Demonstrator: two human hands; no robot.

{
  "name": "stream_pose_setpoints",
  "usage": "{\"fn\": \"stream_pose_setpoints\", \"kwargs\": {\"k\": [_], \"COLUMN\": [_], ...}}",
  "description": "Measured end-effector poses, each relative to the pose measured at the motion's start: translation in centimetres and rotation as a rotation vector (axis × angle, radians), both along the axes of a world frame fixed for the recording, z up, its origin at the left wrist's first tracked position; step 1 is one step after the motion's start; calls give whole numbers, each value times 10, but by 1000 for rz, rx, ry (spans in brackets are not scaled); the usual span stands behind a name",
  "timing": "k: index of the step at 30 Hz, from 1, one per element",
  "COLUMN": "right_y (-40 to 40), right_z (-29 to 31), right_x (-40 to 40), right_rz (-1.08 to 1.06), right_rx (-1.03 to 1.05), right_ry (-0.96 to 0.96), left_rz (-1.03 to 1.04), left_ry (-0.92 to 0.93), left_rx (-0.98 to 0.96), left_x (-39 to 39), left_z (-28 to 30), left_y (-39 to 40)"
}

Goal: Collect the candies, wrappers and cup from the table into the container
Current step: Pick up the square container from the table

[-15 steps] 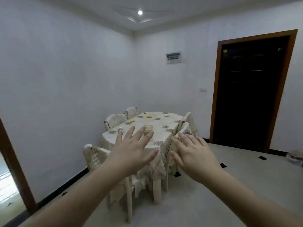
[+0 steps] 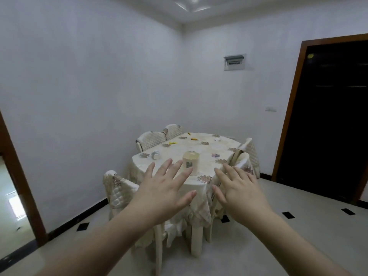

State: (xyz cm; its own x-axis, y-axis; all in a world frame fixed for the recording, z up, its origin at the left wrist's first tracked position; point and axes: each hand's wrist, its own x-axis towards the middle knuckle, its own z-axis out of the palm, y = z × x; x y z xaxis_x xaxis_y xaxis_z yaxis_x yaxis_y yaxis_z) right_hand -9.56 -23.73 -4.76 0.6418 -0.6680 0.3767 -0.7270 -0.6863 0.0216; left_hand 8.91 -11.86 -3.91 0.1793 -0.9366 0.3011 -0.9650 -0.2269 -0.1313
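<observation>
Two hands, left point(image 2: 161, 193) and right point(image 2: 242, 191), spread, empty | one container point(image 2: 190, 163) | one cup point(image 2: 155, 155)

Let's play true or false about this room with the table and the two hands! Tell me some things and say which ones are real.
1. Both hands, left hand and right hand, are open and hold nothing. True.
2. The tall cream container stands upright on the table. True.
3. The small cup is inside the container. False: it lies on the table, to the container's left.
4. The table has nothing yellow on it. False: yellow candies lie near the far end.
5. The doorway on the right is dark. True.
</observation>
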Motion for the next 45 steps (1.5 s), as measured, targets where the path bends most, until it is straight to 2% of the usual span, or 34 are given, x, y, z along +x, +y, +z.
{"fn": "stream_pose_setpoints", "kwargs": {"k": [7,14,19,34,45], "right_y": [-62,-115,-172,-414,-543], "right_z": [-3,-10,-21,-72,-82], "right_x": [102,165,181,184,233], "right_rz": [14,6,-31,-41,41], "right_rx": [-2,-24,12,160,233], "right_ry": [23,16,-19,-65,-100], "left_rz": [52,20,-21,23,109], "left_ry": [32,26,95,39,178], "left_rx": [14,-71,-101,26,11], "left_x": [98,163,190,212,260], "left_z": [-4,-10,-30,-69,-97], "left_y": [-56,-116,-177,-422,-525]}}
